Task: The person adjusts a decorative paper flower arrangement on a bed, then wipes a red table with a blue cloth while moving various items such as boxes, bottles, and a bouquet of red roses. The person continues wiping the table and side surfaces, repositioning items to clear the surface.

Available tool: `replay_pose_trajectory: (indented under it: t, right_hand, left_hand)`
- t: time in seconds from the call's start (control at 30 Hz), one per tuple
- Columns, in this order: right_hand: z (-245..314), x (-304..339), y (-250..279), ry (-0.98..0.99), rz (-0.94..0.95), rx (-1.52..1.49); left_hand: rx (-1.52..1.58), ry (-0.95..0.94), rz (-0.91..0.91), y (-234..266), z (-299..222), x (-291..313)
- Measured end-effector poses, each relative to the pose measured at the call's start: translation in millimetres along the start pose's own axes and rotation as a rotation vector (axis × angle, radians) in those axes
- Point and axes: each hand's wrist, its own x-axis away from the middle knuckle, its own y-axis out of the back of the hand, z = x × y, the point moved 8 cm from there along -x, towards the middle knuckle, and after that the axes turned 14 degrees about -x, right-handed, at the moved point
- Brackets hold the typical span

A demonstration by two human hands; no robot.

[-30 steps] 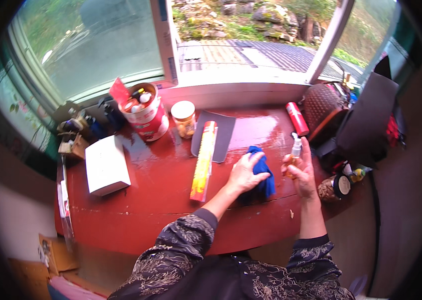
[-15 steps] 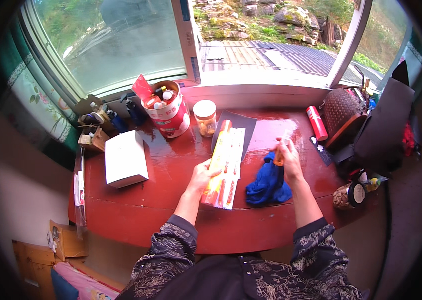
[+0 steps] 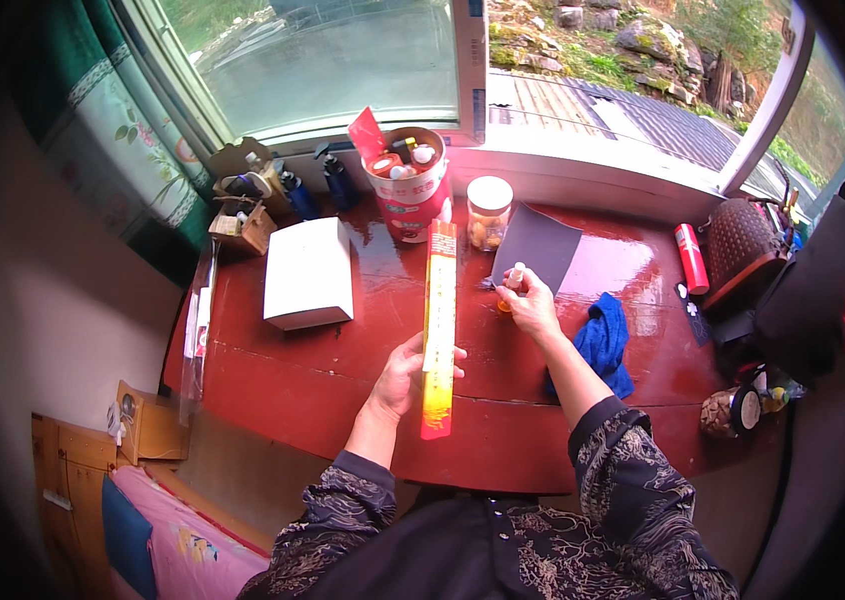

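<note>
My left hand grips a long, slim red and yellow package near its lower half. The package stands nearly upright in view, its narrow side facing me. Closed around a small bottle with a pale top and orange lower part, my right hand is over the near edge of a dark flat sheet. A crumpled blue cloth lies on the table beside my right forearm.
On the red table stand a white box, a red and white tub of bottles, and a lidded jar. Farther right are a red can, a brown bag and a jar of nuts.
The package has turned from its broad patterned face to its narrow side. My right hand has moved left from above the blue cloth with the small bottle. The whole view has shifted.
</note>
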Motion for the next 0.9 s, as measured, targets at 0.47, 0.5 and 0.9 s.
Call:
replay_pose_trajectory:
  t: [0.47, 0.5, 0.9]
  right_hand:
    - [56, -8, -46, 0.274, 0.028, 0.432]
    - [69, -5, -32, 0.321, 0.013, 0.434]
    - [79, -45, 350, -0.069, -0.586, 1.136]
  left_hand:
    - [-1.451, -0.012, -0.807, 140, -33, -2]
    - [-1.704, 0.041, -0.874, 143, -34, 2]
    - [-1.676, -0.593, -0.055, -155, 16, -46]
